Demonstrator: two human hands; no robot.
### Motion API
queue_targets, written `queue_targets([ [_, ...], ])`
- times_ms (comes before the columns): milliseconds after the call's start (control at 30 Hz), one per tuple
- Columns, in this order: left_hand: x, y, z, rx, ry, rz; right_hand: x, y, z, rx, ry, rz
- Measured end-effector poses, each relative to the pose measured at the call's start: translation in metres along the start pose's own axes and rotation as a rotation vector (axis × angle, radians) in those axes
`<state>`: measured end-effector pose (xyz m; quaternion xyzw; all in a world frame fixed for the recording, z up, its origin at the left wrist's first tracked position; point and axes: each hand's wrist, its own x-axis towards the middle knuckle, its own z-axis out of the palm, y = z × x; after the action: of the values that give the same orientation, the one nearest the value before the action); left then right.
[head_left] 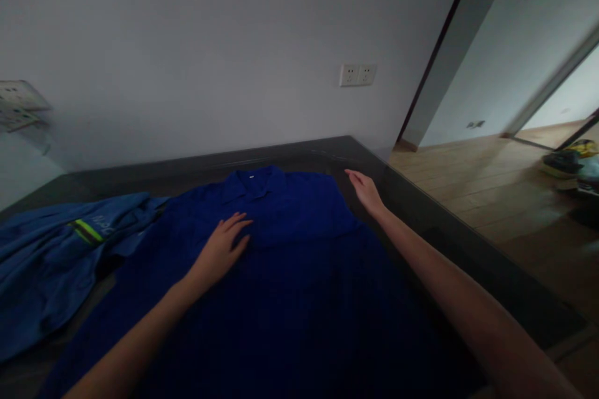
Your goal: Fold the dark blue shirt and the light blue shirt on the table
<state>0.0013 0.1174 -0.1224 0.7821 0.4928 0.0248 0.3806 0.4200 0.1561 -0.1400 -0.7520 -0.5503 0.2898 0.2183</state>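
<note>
A dark blue collared shirt (290, 262) lies spread out on a dark table (374, 171), its collar toward the wall. My left hand (223, 246) is over the chest of the shirt, left of the middle, palm down with the fingers apart and nothing in them. Just beyond the shirt's right shoulder is my right hand (365, 192), fingers stretched out and empty, held edge-on near the table. To the left, a lighter blue garment (60, 249) with a yellow-green stripe lies crumpled beside the shirt. The lower part of the shirt is in deep shadow.
A pale wall (210, 62) rises behind the table, with a double socket (358, 75) on it. More sockets (21, 103) are at the far left. Past the table's right edge is a wood-look floor (449, 181), with a heap of items (573, 162) at the far right.
</note>
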Motion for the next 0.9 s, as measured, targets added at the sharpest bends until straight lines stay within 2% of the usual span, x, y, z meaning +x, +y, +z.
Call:
queue_targets([
  [67, -0.024, -0.055, -0.011, 0.099, 0.052, -0.145, -0.026, -0.008, -0.001, -0.075, -0.109, -0.075],
  [133, -0.048, -0.095, -0.016, 0.182, 0.065, -0.241, -0.053, -0.017, 0.005, -0.182, -0.24, -0.137],
  [233, -0.075, -0.121, -0.013, 0.211, -0.015, -0.303, -0.084, -0.026, 0.018, -0.394, -0.411, -0.171],
  [367, -0.087, -0.119, -0.002, 0.244, -0.09, -0.292, -0.098, -0.022, 0.027, -0.568, -0.487, -0.199],
  [667, -0.085, -0.109, -0.007, 0.247, -0.075, -0.344, -0.097, -0.006, 0.03, -0.626, -0.44, -0.263],
  [800, -0.085, -0.107, -0.009, 0.176, -0.04, -0.363, -0.096, -0.003, 0.03, -0.602, -0.437, -0.274],
  [900, -0.086, -0.105, -0.017, 0.101, 0.043, -0.371, -0.095, -0.004, 0.029, -0.582, -0.429, -0.285],
])
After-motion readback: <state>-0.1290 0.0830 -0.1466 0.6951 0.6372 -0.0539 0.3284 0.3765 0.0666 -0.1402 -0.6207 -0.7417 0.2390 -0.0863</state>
